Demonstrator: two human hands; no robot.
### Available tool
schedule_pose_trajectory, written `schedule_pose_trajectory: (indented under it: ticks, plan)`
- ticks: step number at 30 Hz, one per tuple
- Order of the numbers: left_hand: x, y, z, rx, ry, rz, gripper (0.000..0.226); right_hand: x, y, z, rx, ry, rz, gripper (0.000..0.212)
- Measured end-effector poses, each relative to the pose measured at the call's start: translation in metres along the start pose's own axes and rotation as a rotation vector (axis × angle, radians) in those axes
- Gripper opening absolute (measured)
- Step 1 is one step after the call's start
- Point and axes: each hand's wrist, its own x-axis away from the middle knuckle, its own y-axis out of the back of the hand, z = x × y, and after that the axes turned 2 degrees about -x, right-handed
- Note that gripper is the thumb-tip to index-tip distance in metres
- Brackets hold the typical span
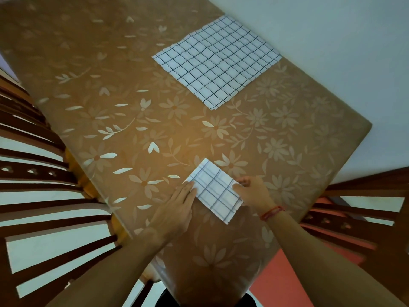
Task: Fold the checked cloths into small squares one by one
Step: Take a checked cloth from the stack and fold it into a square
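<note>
One folded cloth [215,192] under left hand [176,210]

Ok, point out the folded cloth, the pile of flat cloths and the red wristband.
folded cloth [215,191]: head view, middle of its top face.
pile of flat cloths [218,60]: head view, centre of the top cloth.
red wristband [271,212]: head view, the band on the right wrist.

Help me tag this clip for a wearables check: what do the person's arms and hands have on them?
Both forearms are bare, with no sleeves in view, and the left hand and right hand are ungloved. A thin red thread bracelet circles the right wrist. No watch or ring shows.
</note>
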Motion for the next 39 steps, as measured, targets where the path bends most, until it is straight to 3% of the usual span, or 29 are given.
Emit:
schedule_pose_trajectory:
  ticks: [4,8,14,17,21,27,29,32,35,39]
  plan:
    - [0.006,-0.003,-0.01,0.064,-0.019,-0.017,0.059,0.02,-0.005,-0.013,-0.397,-0.287,0.013,0.003]
    - [0.012,-0.006,-0.02,0.077,-0.004,-0.013,0.063,0.037,-0.012,-0.024,-0.618,-0.429,0.029,0.014]
    - [0.021,-0.011,-0.034,0.037,0.001,-0.029,0.057,0.057,-0.018,-0.03,-0.792,-0.538,0.116,0.008]
    - [0.026,-0.013,-0.039,0.031,-0.018,-0.043,0.055,0.065,-0.018,-0.031,-0.767,-0.538,0.18,0.019]
    - [0.032,-0.017,-0.039,0.034,-0.031,-0.047,0.051,0.077,-0.014,-0.038,-0.502,-0.349,0.192,0.037]
    - [0.038,-0.017,-0.038,0.104,0.0,-0.079,0.048,0.089,-0.002,-0.068,0.303,0.382,0.196,0.1]
    - [0.038,-0.016,-0.038,0.129,0.013,-0.076,0.047,0.086,-0.006,-0.08,0.425,0.52,0.179,0.096]
    - [0.035,-0.016,-0.036,0.161,0.021,-0.082,0.046,0.081,-0.012,-0.087,0.473,0.611,0.048,0.067]
    - [0.031,-0.015,-0.036,0.189,0.041,-0.078,0.044,0.076,-0.015,-0.085,0.44,0.602,-0.015,0.04]
    - [0.027,-0.013,-0.035,0.289,0.136,-0.104,0.041,0.068,-0.016,-0.078,0.404,0.513,-0.002,0.025]
